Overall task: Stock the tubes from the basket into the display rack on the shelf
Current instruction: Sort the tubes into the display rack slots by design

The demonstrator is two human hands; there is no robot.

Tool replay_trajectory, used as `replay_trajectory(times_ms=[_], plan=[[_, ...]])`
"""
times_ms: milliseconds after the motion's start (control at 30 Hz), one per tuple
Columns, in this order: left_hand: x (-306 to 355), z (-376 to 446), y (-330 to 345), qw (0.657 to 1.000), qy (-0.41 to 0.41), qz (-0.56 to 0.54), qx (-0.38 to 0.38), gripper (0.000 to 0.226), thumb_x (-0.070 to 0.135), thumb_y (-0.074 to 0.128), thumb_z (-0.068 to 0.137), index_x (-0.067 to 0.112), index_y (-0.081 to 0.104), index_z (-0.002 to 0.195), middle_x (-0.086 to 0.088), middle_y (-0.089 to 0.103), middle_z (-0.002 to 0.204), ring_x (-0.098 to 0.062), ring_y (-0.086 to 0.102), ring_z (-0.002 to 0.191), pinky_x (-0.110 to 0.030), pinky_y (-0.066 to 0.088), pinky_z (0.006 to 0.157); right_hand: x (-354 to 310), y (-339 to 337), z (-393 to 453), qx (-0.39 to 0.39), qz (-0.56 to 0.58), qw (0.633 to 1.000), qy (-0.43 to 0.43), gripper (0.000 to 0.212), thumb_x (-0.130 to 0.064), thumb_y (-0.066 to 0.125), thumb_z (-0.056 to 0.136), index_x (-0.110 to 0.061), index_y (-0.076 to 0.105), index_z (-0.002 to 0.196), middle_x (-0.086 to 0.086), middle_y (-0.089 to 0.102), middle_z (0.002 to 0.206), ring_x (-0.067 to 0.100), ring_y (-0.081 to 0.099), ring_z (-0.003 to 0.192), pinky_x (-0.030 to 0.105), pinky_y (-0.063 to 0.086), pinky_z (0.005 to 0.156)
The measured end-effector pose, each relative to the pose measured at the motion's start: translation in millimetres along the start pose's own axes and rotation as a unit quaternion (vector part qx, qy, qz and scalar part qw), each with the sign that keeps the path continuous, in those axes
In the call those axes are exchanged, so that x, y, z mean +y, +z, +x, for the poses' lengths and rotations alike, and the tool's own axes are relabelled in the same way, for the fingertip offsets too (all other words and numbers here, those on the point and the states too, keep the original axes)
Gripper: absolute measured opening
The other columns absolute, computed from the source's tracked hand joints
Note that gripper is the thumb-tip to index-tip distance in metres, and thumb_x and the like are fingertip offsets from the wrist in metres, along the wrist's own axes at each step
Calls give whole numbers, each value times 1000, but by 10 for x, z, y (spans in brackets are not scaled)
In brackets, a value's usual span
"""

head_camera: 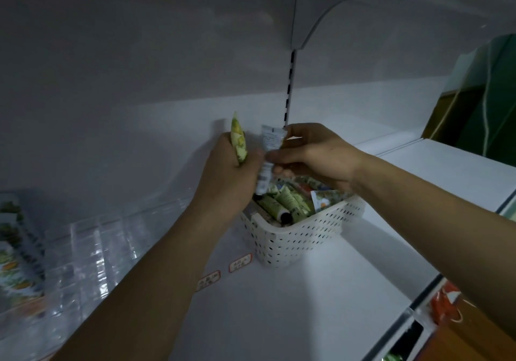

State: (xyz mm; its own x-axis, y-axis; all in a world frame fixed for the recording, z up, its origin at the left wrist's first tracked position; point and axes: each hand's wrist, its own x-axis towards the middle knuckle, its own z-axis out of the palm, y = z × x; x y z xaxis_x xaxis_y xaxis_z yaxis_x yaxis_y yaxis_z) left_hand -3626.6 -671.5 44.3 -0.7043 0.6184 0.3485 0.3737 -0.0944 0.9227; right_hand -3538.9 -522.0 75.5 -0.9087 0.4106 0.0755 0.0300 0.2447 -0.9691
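**Tubes in both my hands above the basket**

Tubes are what I'm holding, one in each hand, just over the far end of the basket (293, 237). My left hand (229, 170) is curled round a green-and-yellow patterned tube (238, 142); its flat crimped end points up and slightly away from me, so its long axis runs nearly upright, and the lower part is hidden in my fist. My right hand (312, 156) pinches a white tube (268, 156) with small printed text. This one also stands close to upright, with the wide flat end at the top and the narrow end down toward the basket, leaning a little to the left at the bottom. My two hands are close together, almost touching around the white tube.

The basket is white plastic, rectangular with rounded corners and walls pierced by rows of small slots. Inside lie more soft tubes (287, 202) in a loose heap, mostly green-patterned, one showing a black cap toward me.

The basket sits on a smooth white shelf (307, 304). To the near left stands the clear, glossy display rack (83, 249) with thin upright dividers, blurred; some patterned packs (16, 257) sit at its left end.
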Motion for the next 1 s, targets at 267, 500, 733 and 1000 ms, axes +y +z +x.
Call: replay_trajectory(times_ms=[267,500,733,1000], plan=[[25,46,-73,997,37,48,54,18,20,64,95,15,61,113,-1,69,103,-8,68,86,-27,56,73,146,143,138,24,-330,943,-41,24,1,61,88,-16,68,103,1,69,111,8,65,74,18,54,61],[86,36,-136,994,-16,-99,49,22,12,62,98,12,50,116,-7,65,99,-26,74,67,-38,60,53,388,231,275,26,-487,863,-134,12,-15,62,92,-19,62,103,7,67,106,27,63,96,37,53,82],[68,54,-209,997,1,-45,55,31,11,82,79,9,66,105,-9,72,91,-22,71,77,-30,56,60,279,309,260,-51,-544,835,-72,30,-34,72,86,-22,64,112,0,66,110,20,63,97,34,56,82],[81,31,-292,997,12,-34,70,9,-1,74,78,2,65,81,-6,63,67,-12,61,60,-25,50,47,173,312,198,164,-368,899,-173,6,-21,54,99,-18,59,100,-5,62,81,13,61,72,25,45,65]])
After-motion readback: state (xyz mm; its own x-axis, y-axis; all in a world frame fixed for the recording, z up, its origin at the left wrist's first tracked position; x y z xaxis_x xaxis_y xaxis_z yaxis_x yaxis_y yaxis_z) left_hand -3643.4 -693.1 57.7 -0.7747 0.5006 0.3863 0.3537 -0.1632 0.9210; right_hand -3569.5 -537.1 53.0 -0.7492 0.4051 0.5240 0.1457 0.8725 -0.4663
